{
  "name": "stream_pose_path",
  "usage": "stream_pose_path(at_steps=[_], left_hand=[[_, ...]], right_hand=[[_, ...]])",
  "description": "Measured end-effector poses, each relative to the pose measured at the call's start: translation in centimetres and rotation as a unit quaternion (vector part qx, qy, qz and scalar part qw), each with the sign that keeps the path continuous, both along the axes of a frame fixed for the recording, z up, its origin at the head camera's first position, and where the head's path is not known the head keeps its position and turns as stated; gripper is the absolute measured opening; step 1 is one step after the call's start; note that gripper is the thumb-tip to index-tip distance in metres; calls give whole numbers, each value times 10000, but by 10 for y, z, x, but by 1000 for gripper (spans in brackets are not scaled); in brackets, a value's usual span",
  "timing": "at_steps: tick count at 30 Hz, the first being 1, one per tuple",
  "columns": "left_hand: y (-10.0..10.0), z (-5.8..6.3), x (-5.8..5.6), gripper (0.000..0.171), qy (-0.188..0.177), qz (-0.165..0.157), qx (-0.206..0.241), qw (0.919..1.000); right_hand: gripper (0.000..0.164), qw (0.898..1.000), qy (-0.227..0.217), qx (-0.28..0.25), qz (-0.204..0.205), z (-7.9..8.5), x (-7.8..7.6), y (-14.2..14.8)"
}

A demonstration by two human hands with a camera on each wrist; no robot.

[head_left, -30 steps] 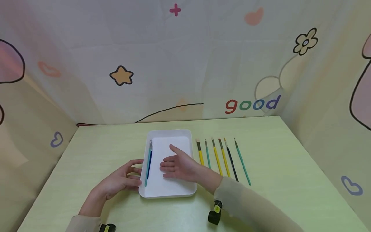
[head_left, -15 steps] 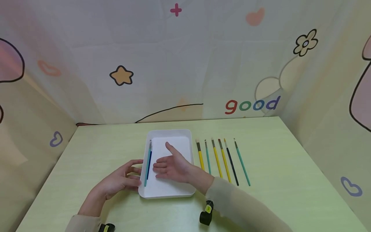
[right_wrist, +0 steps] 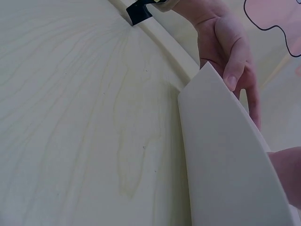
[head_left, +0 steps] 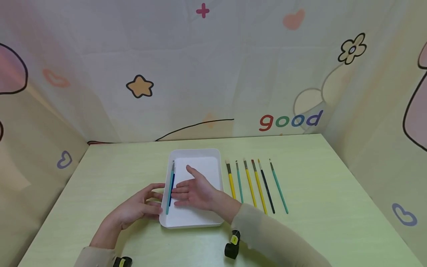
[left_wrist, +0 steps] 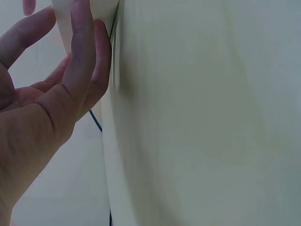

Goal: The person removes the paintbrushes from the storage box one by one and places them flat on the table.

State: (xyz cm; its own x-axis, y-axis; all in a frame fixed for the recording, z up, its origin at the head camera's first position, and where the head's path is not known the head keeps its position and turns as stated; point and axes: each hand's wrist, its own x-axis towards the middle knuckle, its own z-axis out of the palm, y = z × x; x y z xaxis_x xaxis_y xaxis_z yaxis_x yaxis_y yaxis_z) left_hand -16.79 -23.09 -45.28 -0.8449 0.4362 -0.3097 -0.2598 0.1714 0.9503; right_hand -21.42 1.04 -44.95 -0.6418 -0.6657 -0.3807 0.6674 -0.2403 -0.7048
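A white rectangular tray (head_left: 197, 220) lies on the table with a teal paintbrush (head_left: 169, 193) and a dark blue paintbrush (head_left: 173, 185) along its left side. My left hand (head_left: 136, 207) rests against the tray's left wall, fingers loosely bent on the outside and thumb by the near corner. In the left wrist view its fingers (left_wrist: 80, 52) touch the tray's white wall. Over the tray is my right hand (head_left: 197, 193), fingers extended leftward, thumb raised and nothing held. Its fingertips are near the dark blue paintbrush; whether they touch it I cannot tell.
Right of the tray several paintbrushes lie roughly side by side, including a yellow paintbrush (head_left: 231, 181), a black paintbrush (head_left: 267, 187) and a teal paintbrush (head_left: 279, 187). My right sleeve (head_left: 267, 226) covers some handle ends. A printed curtain (head_left: 213, 74) closes off the back.
My right hand has moved left across the tray, toward the two paintbrushes in it. The left hand stays at the tray's left wall.
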Motion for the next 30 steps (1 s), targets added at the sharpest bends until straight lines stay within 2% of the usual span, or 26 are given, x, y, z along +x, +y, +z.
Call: stream_pose_path(at_steps=[9,15,20,25,30], left_hand=[[-1,2,1,81,21,52,-4,10000],[-1,3,1,81,70,-8,92,9999],[-1,3,1,80,68,-19,18,10000],[-1,2,1,79,68,-48,19,10000],[-2,1,1,78,127,-147,69,9998]], right_hand=[[92,9993,-111,166,-326,-6,-1,-5],[85,9984,31,388,-419,-6,3,-11],[63,9961,464,663,-362,-8,4,-14],[35,9876,1070,1113,-278,-9,5,-19],[32,9752,1482,1606,-342,-9,5,-26]])
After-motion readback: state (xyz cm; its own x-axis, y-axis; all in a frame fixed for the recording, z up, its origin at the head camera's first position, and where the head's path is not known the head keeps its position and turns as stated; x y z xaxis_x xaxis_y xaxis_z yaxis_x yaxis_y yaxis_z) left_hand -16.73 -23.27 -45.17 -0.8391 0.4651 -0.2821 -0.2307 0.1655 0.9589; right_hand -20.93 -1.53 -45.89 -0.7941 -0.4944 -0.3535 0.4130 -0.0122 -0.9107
